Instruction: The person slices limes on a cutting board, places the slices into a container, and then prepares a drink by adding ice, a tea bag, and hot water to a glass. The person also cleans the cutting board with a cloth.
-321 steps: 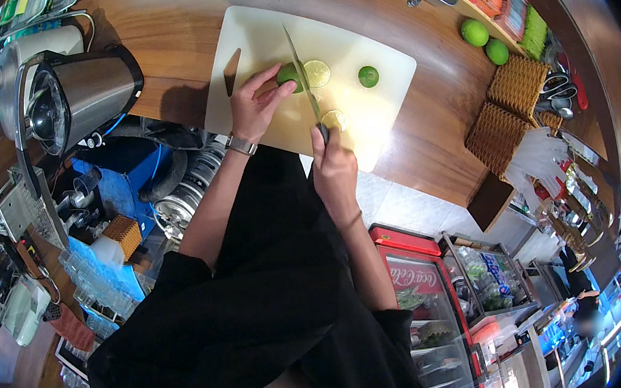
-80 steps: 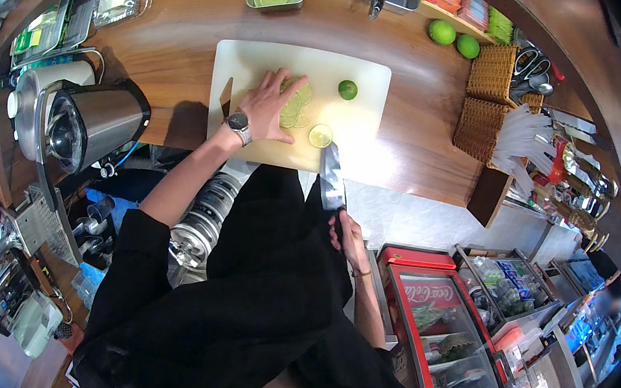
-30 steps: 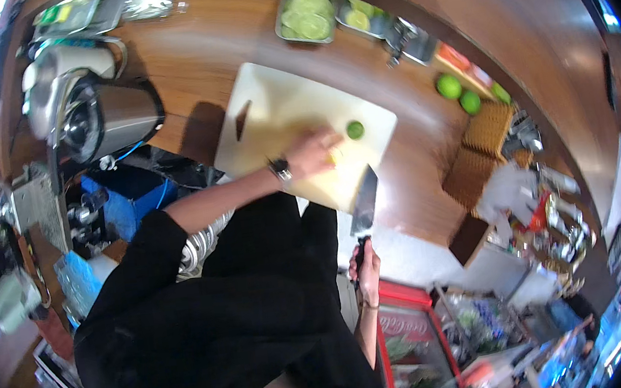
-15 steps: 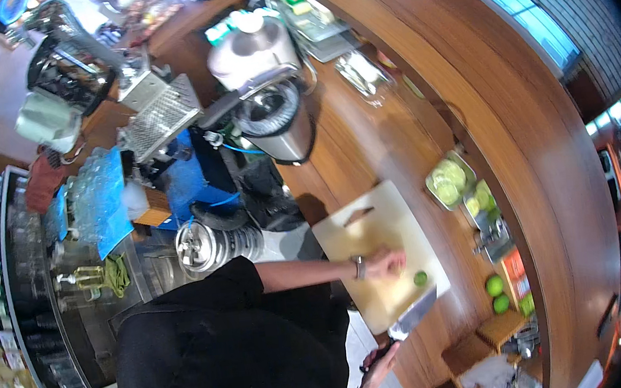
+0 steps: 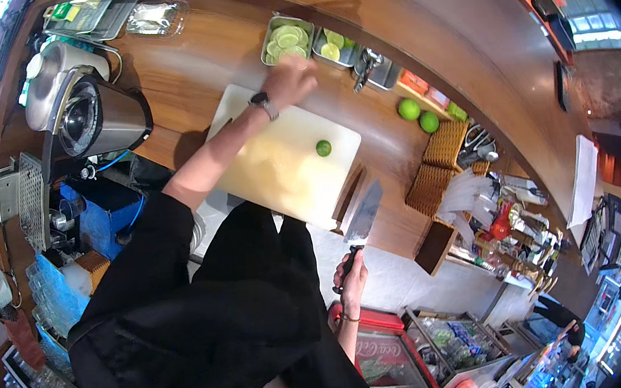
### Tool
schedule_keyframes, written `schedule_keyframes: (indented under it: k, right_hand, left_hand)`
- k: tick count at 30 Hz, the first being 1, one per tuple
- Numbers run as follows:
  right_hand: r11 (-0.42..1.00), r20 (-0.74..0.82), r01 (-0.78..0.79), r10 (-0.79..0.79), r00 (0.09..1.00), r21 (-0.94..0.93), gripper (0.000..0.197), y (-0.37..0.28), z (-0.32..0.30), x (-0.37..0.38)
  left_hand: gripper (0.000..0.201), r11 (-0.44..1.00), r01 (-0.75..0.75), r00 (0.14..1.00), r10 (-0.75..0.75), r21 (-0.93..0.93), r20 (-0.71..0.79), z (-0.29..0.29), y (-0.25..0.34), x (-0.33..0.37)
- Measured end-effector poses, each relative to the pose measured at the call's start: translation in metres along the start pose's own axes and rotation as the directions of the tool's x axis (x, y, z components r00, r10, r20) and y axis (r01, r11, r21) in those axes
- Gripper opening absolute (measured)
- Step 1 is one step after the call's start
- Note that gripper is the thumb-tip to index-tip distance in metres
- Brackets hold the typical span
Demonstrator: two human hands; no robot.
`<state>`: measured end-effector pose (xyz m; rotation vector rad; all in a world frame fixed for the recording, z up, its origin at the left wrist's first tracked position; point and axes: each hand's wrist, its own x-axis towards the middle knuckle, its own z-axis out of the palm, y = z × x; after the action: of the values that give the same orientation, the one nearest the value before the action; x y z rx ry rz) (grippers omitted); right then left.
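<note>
My left hand (image 5: 290,83) reaches over the far edge of the white cutting board (image 5: 286,151), beside a metal tray of lime slices (image 5: 287,41). Its fingers are curled in; anything inside them is hidden. At the near right, my right hand (image 5: 352,279) grips a kitchen knife (image 5: 363,212) by its black handle. The wide blade points away from me, just off the board's right side. A small green piece of lime (image 5: 324,148) lies on the right part of the board, touched by neither hand. The board's surface looks wet.
A second metal tray (image 5: 347,55) holds cut limes, and whole limes (image 5: 419,115) sit farther right. Wicker baskets (image 5: 431,180) stand right of the board. A steel juicer-like machine (image 5: 106,114) occupies the left. A raised wooden ledge (image 5: 413,21) runs along the far side.
My left hand has left the board and moved toward the tray of lime slices. The knife in my right hand has gone from the board's edge to beside it. The view has turned right.
</note>
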<state>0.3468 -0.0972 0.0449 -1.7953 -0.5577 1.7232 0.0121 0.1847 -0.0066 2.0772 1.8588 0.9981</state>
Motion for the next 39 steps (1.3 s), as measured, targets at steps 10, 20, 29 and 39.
schedule_keyframes:
  k: [10,20,29,39]
  right_hand:
    - [0.989,-0.036,0.000,-0.005,0.999,-0.145,0.052,-0.021,0.006,0.000]
    - [0.892,0.347,0.147,0.011,0.938,-0.427,0.056,-0.001,0.012,0.075]
    - [0.910,0.354,0.147,0.000,0.935,-0.387,0.049,0.008,0.049,0.081]
    - [0.829,0.464,0.283,-0.032,0.885,-0.483,0.047,0.013,0.031,0.079]
  left_hand:
    - [0.011,0.523,-0.620,0.784,0.420,0.584,0.456,0.077,0.042,-0.133]
    - [0.015,0.981,0.135,0.978,-0.154,0.139,0.138,0.092,0.020,-0.182]
    - [0.032,0.929,0.336,0.942,-0.329,-0.153,0.070,0.048,0.060,-0.185]
    - [0.024,0.914,0.379,0.923,-0.384,-0.144,-0.007,0.052,0.038,-0.209]
